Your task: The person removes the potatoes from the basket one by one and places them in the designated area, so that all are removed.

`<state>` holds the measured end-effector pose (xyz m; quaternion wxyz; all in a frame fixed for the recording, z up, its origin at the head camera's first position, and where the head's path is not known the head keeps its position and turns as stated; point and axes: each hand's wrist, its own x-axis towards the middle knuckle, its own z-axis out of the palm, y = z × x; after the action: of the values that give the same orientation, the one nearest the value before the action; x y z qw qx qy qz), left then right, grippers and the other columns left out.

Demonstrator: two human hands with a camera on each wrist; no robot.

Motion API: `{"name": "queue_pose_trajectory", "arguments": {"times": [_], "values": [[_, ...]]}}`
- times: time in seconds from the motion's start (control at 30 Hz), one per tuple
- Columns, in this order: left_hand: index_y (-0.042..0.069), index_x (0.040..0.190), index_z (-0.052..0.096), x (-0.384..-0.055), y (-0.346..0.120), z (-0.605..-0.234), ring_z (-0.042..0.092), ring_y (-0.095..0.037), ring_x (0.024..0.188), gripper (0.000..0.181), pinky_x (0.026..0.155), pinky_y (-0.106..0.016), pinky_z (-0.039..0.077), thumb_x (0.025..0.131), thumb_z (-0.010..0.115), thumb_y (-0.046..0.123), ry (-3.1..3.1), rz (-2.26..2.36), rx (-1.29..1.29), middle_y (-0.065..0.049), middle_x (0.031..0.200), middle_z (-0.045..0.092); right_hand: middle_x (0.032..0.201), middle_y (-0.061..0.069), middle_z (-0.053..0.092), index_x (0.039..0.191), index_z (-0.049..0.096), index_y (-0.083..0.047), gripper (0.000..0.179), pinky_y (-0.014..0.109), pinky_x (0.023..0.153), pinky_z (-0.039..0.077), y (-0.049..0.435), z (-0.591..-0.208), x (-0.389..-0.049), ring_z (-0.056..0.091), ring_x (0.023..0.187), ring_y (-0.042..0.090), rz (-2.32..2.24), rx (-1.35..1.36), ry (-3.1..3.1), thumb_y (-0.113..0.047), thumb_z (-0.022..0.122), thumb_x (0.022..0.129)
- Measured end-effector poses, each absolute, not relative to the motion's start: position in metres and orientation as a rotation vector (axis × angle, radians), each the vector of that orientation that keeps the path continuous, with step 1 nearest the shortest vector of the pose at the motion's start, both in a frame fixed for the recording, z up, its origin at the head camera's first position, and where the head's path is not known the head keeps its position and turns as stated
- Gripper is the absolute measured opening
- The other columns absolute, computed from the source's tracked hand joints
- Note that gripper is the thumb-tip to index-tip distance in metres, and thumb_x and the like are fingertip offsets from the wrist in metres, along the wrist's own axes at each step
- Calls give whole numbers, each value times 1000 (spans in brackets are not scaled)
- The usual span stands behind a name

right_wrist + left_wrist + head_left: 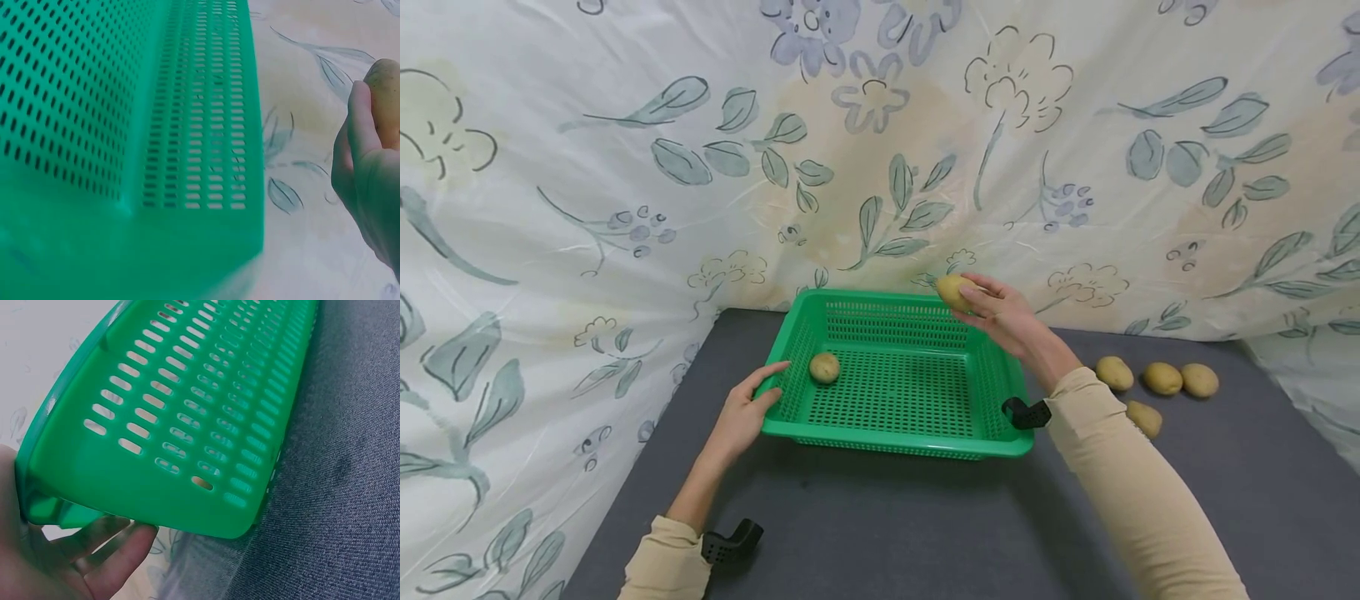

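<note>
My right hand (1003, 312) holds a potato (955, 292) above the far right corner of a green plastic basket (895, 437). In the right wrist view the same potato (385, 103) shows at the right edge, between thumb and fingers. My left hand (741, 421) grips the basket's left rim. Seen from the left wrist, the fingers (122, 559) curl at the outside of the slotted end wall (125, 475). Inside the basket, a single potato (824, 367) lies by the left wall.
To the right of the basket, several potatoes (1162, 378) lie on the dark grey table (887, 517), one partly behind my right sleeve (1127, 475). A floral cloth (880, 142) hangs along the back and left of the table.
</note>
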<state>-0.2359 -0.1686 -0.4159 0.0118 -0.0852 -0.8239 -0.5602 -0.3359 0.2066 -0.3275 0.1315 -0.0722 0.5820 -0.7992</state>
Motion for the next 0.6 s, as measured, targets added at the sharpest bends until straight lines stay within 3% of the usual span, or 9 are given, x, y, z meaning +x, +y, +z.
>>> {"name": "queue_pose_trajectory", "arguments": {"times": [0.17,0.4,0.6], "values": [[9,143,44,-236,-168,-415,23,-35,138,41,105,-57,24,102,44,10,-2571,-1741,-266,-16,151,30,123,6,46,141,37,-3,48,38,100,41,223,-321,-334,58,102,16,-2349,-211,1718,-6,54,97],[11,143,44,-236,-168,-415,25,-35,137,41,105,-56,26,102,45,12,-2576,-1740,-256,-17,151,30,123,5,45,151,17,0,64,28,90,48,246,-314,-327,59,101,13,-2364,-213,1723,-6,52,98],[10,144,43,-235,-167,-415,26,-35,137,42,105,-56,26,102,45,11,-2574,-1753,-257,-17,151,29,125,6,41,152,16,-2,67,28,94,46,265,-312,-320,59,101,12,-2404,-166,1709,-6,54,97]]}}
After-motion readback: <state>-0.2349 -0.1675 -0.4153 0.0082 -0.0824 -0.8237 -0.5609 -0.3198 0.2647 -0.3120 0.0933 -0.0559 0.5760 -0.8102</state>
